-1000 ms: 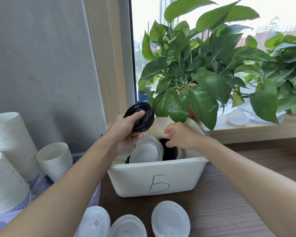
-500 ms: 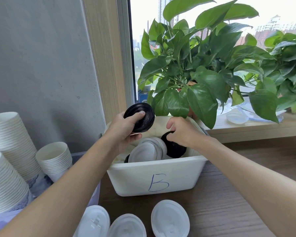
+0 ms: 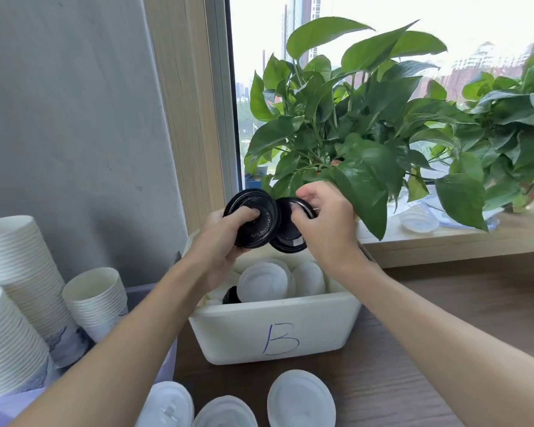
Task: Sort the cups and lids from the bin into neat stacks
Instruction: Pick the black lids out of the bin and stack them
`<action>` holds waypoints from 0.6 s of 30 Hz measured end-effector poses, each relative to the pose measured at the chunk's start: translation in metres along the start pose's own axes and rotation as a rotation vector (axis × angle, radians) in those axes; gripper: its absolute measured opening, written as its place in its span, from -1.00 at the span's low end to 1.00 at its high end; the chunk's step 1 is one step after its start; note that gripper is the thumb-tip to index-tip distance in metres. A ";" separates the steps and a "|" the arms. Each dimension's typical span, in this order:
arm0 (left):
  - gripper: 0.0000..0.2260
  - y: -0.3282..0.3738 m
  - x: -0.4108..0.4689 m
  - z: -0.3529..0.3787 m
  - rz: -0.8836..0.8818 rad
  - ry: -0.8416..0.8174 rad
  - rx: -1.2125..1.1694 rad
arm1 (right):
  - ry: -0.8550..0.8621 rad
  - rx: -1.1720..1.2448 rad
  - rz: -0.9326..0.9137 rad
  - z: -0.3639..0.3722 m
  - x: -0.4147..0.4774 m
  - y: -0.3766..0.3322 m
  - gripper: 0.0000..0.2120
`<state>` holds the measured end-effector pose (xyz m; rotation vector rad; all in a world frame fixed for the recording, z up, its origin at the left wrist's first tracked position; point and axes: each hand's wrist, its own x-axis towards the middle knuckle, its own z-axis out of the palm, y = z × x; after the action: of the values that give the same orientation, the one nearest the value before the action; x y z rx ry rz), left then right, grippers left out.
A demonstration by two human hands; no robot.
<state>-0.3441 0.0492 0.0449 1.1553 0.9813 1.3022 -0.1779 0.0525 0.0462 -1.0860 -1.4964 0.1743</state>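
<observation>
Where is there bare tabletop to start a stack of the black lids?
Bare brown wooden tabletop lies right of the white foam bin marked B, below the window sill. Crowded: three white lids fill the strip before the bin, and white paper cup stacks fill the left.

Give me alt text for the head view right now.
Above a white bin marked B, the left hand and right hand each hold a black lid, bringing the second black lid against the first. White lids remain inside; stacked paper cups stand left.
</observation>
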 end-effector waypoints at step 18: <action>-0.70 -0.009 -0.001 0.006 0.143 0.047 0.052 | -0.240 0.522 0.187 0.019 -0.014 -0.019 -0.84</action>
<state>-0.3363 0.0488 0.0376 1.2584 0.9868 1.4298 -0.2054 0.0411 0.0439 -0.7932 -1.4418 0.8039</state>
